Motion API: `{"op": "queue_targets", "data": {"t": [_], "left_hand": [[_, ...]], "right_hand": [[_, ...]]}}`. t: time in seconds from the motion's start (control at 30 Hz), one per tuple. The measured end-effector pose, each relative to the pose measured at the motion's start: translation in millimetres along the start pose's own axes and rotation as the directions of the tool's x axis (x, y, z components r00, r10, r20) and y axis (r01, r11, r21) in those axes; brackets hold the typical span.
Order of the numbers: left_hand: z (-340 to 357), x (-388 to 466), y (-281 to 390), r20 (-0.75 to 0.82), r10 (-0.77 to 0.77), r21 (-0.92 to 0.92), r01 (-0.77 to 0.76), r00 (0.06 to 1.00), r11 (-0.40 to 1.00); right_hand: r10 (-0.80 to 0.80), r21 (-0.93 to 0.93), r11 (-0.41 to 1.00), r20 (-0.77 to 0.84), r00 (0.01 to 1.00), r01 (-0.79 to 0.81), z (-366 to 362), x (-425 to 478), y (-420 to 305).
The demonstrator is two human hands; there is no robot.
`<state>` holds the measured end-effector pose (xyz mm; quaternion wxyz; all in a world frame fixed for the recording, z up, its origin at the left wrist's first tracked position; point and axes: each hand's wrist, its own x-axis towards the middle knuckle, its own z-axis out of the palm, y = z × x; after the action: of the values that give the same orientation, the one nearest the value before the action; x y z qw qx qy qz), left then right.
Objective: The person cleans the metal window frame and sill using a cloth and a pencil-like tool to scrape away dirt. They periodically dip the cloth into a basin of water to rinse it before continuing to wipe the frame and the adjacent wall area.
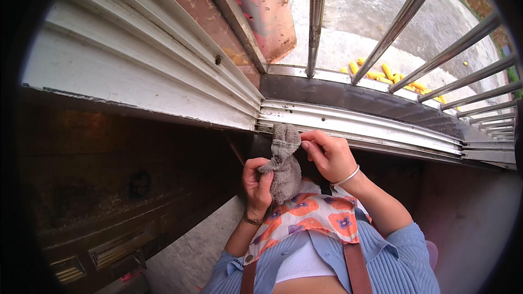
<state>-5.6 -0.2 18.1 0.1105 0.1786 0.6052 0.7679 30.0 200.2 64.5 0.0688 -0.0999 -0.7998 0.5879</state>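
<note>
A grey terry cloth (286,175) hangs bunched in front of my chest, its upper end against the inner edge of the white window track (359,124). My left hand (258,183) pinches a fold on the cloth's left side between thumb and fingers. At the upper right of the cloth, my right hand (331,152) has its thumb and forefinger together at the cloth's edge. Dark specks of dirt dot the track near its left corner.
A white sliding-window frame (143,61) rises on the left. Metal bars (316,20) stand beyond the sill, with yellow corn cobs (376,75) on the concrete outside. Below left is a dark wooden cabinet (102,196). A red and pink panel (265,16) leans outside the bars.
</note>
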Motion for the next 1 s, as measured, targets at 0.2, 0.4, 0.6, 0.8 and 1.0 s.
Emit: {"op": "queue_targets", "data": {"t": [0.2, 0.4, 0.6, 0.8, 1.0], "left_hand": [[11, 7, -29, -0.102, -0.397, -0.249, 0.363, 0.912, 0.898], [8, 10, -49, -0.15, -0.454, -0.297, 0.398, 0.878, 0.868], [11, 18, -36, -0.133, -0.217, 0.107, 0.232, 0.967, 0.967], [14, 12, -39, -0.139, -0.408, -0.203, 0.378, 0.902, 0.903], [6, 17, -42, -0.121, -0.385, -0.246, 0.348, 0.915, 0.905]], "right_hand": [[-0.319, -0.353, 0.874, 0.104, 0.942, 0.335, -7, 20, -4], [-0.134, -0.729, 0.605, 0.304, 0.943, 0.321, 25, 39, -29], [-0.188, -0.784, 0.553, 0.212, 0.959, 0.282, 58, 44, -38], [-0.121, -0.639, 0.684, 0.377, 0.918, 0.352, 14, 48, -29], [-0.23, -0.566, 0.701, 0.398, 0.888, 0.434, 14, 57, -12]]}}
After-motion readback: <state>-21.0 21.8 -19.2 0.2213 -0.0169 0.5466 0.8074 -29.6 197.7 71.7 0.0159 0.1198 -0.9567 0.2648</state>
